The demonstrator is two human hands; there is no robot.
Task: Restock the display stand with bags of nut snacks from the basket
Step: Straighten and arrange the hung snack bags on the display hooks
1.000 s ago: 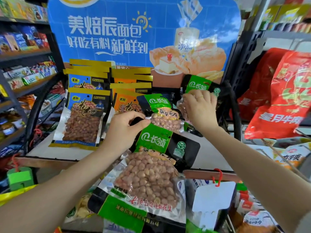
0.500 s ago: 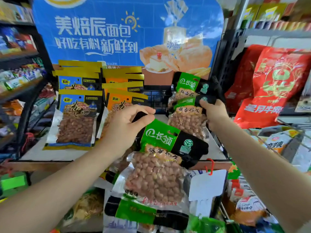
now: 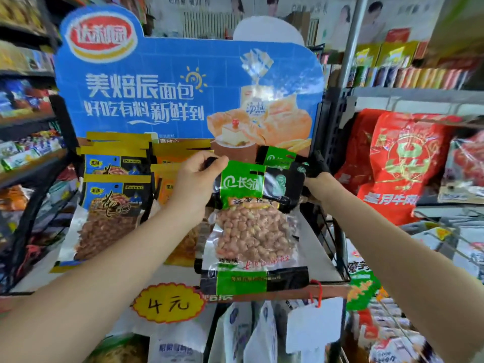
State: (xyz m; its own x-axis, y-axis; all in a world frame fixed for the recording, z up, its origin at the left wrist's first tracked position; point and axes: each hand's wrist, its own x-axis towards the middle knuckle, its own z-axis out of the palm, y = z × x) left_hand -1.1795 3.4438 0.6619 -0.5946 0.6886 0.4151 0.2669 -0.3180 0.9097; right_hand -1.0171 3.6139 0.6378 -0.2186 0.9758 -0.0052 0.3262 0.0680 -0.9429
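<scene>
The left hand (image 3: 195,183) pinches the top left corner of a green-and-black bag of peanuts (image 3: 252,226), holding it upright in front of the display stand (image 3: 324,260), its lower edge hanging over the stand's front lip. The right hand (image 3: 318,186) reaches behind the bag's upper right corner, fingers hidden, so I cannot tell its grip. Blue-and-yellow peanut bags (image 3: 110,205) stand in rows at the left, under the blue bread sign (image 3: 170,95).
</scene>
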